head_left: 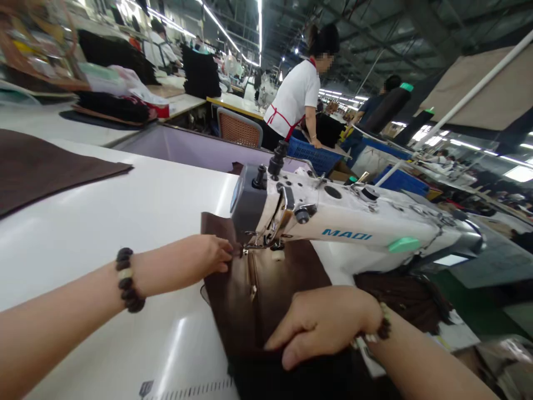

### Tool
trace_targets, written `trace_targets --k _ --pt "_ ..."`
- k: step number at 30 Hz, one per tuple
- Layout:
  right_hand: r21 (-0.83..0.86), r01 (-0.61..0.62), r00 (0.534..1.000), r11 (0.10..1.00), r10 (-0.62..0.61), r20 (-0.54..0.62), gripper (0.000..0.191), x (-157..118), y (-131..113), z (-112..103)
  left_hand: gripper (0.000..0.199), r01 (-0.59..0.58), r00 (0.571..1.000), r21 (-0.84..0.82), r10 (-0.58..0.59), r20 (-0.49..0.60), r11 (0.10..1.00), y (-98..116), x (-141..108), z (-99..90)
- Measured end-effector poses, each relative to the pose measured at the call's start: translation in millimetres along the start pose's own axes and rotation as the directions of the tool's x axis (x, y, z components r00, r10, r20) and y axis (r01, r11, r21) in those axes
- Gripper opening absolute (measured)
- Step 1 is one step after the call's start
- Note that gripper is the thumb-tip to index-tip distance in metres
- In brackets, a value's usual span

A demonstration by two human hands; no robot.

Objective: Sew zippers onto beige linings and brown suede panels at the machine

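Observation:
A dark brown fabric piece (237,311) lies under the needle area of a white sewing machine (350,222). A narrow slit with what looks like a zipper (253,283) runs along it towards me. At the fabric's left edge, beside the presser foot, my left hand (204,258) has its fingers closed on the cloth, where a flap stands folded up. My right hand (320,322) rests on the fabric nearer to me, palm down, with index finger and thumb stretched out and apart. Its other fingers are partly hidden.
More brown fabric (50,172) lies on the white table (166,205) at left, and a dark brown pile (403,300) sits right of the machine. Behind a lilac partition (187,147), a person in a white shirt (293,91) bends over a blue crate (314,155).

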State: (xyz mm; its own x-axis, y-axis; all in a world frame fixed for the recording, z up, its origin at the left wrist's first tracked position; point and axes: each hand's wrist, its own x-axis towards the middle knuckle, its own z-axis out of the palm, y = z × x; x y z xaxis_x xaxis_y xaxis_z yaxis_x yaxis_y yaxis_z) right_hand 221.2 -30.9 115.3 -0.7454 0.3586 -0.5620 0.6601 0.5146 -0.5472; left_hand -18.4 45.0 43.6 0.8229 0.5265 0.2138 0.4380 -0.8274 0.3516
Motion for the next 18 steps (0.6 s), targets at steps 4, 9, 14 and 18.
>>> trace_targets --k 4,9,14,18 --pt "-0.027 -0.082 0.803 0.996 0.049 -0.594 0.034 29 20 22 0.013 0.008 0.994 0.147 -0.024 0.11 0.989 20 -5 16.0" --pt "-0.118 -0.328 0.653 0.937 0.135 -0.745 0.044 69 49 61 0.043 0.042 0.992 0.26 -0.071 0.102 0.965 26 -11 46.2" --pt "-0.131 -0.315 0.652 0.94 0.114 -0.749 0.044 69 52 66 0.053 0.034 0.996 0.341 -0.059 0.064 0.939 23 -16 60.9" --pt "-0.137 -0.333 0.659 0.933 0.126 -0.741 0.043 67 48 62 0.06 0.028 0.998 0.391 -0.047 0.04 0.92 25 -18 65.0"
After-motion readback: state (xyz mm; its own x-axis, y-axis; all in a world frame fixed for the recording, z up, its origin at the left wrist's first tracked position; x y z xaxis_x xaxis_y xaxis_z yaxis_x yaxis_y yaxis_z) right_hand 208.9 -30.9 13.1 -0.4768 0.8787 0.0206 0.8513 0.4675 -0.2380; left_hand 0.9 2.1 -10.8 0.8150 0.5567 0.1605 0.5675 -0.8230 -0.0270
